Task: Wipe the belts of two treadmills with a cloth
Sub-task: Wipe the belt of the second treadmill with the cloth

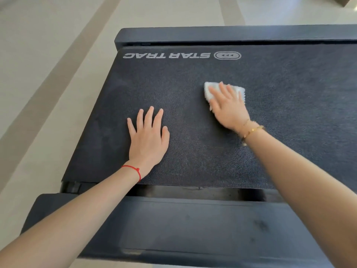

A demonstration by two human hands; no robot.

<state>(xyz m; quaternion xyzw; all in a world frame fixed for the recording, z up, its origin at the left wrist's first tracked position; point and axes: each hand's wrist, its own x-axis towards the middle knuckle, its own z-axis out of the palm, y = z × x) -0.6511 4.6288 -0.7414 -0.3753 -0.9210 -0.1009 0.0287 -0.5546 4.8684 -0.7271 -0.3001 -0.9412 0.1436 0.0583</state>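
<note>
A dark textured treadmill belt (202, 151) with a white "STAR TRAC" logo near its far edge fills the middle of the view. My left hand (148, 138) lies flat on the belt with fingers spread, a red string on its wrist. My right hand (228, 107) presses straight fingers down on a folded white cloth (209, 89), which lies on the belt further away and to the right. Most of the cloth is covered by that hand; its wrist wears gold bracelets and looks slightly blurred.
Dark side rails of the treadmill frame run along the near edge (183, 225) and the far edge (231, 34). The belt's end and a roller gap show at the left. Pale carpet with darker stripes (48, 74) lies to the left and beyond.
</note>
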